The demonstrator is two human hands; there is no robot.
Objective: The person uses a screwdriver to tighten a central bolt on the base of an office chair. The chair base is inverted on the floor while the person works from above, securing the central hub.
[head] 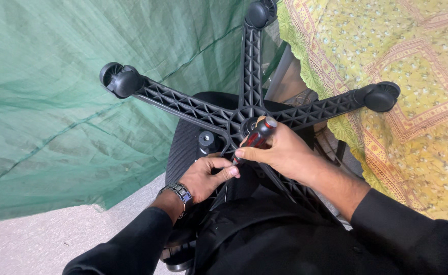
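Upturned black office chair base [203, 109], five ribbed spokes with casters, at centre of view above black seat [183, 147]. Right hand [280, 153] closed around red-and-black screwdriver [257, 136], handle end up, tip angled down beside hub. Left hand [206, 175], metal wristwatch [179, 192] on wrist, fingers curled together at screwdriver tip, touching base underside. Green mesh sheet [56, 102] at left, yellow patterned cloth [412, 102] at right, grey floor [30, 244] below
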